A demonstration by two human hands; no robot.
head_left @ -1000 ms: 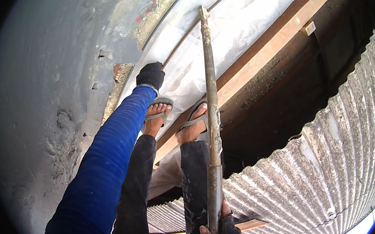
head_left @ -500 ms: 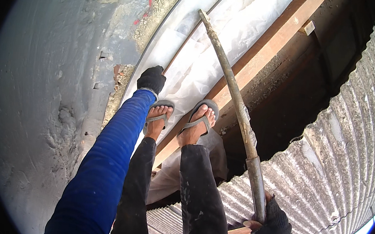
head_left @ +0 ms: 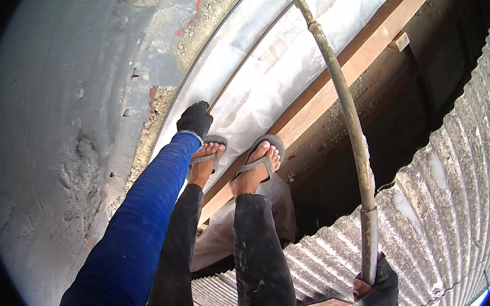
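Note:
My right hand (head_left: 382, 293), in a black fingerless glove, is closed around the lower part of a long, dirty grey-brown pole (head_left: 351, 119) with a joint partway along it. The pole slants up and leftward past a wooden beam, its far end over the white sheeting (head_left: 263, 90). At the end of my outstretched arm, my left hand (head_left: 194, 118), gloved in black, is closed beside the near end of a thin brown strip (head_left: 255, 45). Its fingers are mostly hidden, so I cannot make out what they grip.
My sandalled feet (head_left: 259, 163) stand at the sheeting and the wooden beam (head_left: 327, 90). A rough grey wall (head_left: 66, 106) rises on the left. Right of the beam lies a dark opening (head_left: 370, 141), then weathered corrugated roofing (head_left: 428, 212) with a ragged edge.
My right hand and the pole have moved right, and the pole's far end has swung up and rightward. My left hand has drawn slightly nearer to me, still closed.

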